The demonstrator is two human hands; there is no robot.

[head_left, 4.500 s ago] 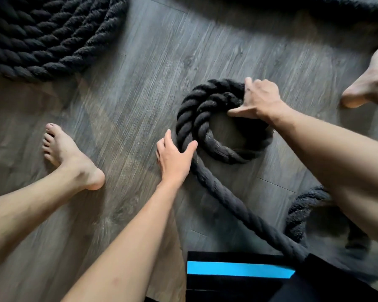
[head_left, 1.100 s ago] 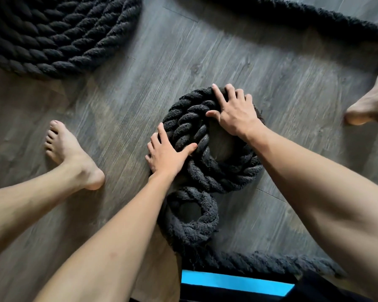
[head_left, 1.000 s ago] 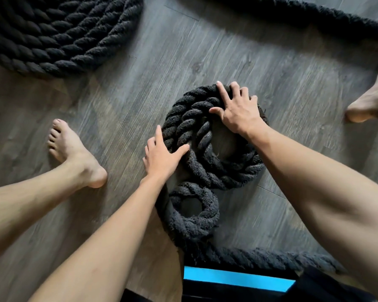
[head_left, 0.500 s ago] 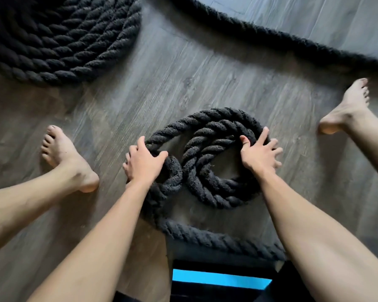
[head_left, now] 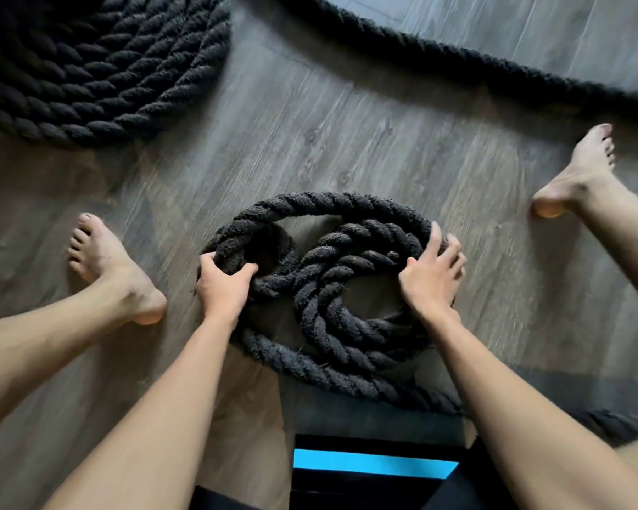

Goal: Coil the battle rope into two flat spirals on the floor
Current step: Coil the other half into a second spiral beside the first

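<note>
Rope (head_left: 312, 307) gripped by left hand (head_left: 223, 288), right hand (head_left: 428, 281) splayed

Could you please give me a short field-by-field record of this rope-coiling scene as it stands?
Finished spiral: flat, far left on the floor
Second spiral: few turns, centre
Loose loop: kinked beside the second spiral's left side
Left hand: grips the loose loop
Right hand: presses the second spiral's right edge, fingers spread
Free rope: runs across the far right

Big coil (head_left: 89, 64) cropped top-left.
</note>
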